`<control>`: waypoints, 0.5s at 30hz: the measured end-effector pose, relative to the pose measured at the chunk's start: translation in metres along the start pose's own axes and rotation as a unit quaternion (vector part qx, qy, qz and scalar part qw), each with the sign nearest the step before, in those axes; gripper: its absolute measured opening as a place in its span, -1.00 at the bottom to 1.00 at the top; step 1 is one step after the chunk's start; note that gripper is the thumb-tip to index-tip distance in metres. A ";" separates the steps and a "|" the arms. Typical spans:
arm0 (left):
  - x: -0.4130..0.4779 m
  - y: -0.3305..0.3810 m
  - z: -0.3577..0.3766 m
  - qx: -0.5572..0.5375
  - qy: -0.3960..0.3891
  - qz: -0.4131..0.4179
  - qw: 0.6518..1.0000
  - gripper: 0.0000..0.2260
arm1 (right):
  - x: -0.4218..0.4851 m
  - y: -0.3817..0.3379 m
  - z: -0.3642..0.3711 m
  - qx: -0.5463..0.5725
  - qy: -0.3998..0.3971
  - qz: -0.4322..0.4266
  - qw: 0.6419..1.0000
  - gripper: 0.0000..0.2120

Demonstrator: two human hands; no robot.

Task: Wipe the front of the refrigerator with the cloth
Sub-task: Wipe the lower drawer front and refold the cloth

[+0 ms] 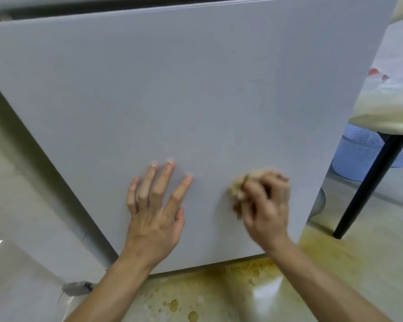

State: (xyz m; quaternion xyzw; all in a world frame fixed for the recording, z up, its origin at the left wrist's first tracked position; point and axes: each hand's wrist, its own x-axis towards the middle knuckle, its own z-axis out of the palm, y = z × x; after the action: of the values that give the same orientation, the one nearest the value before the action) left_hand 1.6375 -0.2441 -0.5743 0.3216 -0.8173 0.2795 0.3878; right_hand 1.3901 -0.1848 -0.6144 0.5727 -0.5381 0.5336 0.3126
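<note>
Refrigerator: its plain pale-grey front fills most of the view, seen close and from above, narrowing toward its bottom edge at 6 o'clock. The floor below is pale and glossy. Yellow-brown stains spread along it from 6 to 4 o'clock, just under the door's bottom edge, with a few darker drops nearer the frame's bottom.

At 3 o'clock a cream cover hangs over a black table leg that slants down to the floor. Behind the leg sits a pale blue perforated basket.

Two bare forearms come in from the bottom edge. The left hand lies flat on the door at about 6 o'clock of the front. Its fingers are straight, spread and pointing to 12, and they hold nothing.

The right hand is near it at about 5 o'clock of the front, the two hands apart. It is blurred, and its fingers are curled round a bunched tan cloth. The cloth shows at the hand's 10 o'clock side, against the door.

At 7 o'clock a small grey thing lies on the floor, too blurred to tell what it is.
</note>
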 end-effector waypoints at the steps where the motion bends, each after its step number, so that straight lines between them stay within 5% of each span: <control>1: -0.002 -0.002 -0.001 0.004 -0.001 -0.002 1.000 -0.25 | -0.024 0.000 0.005 -0.008 -0.037 -0.034 0.999 -0.86; 8: -0.016 -0.031 -0.008 0.019 -0.005 -0.004 1.000 -0.29 | -0.037 0.002 0.007 -0.042 -0.105 -0.118 0.986 -0.80; 15: -0.010 -0.057 -0.022 0.011 0.001 -0.051 0.999 -0.27 | 0.116 -0.095 0.032 0.058 0.069 -0.115 0.989 -0.84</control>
State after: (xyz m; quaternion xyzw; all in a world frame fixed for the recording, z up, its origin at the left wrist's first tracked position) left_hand 1.6953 -0.2617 -0.5587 0.3670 -0.7965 0.2689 0.3983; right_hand 1.4717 -0.2257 -0.4910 0.6101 -0.4135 0.5627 0.3743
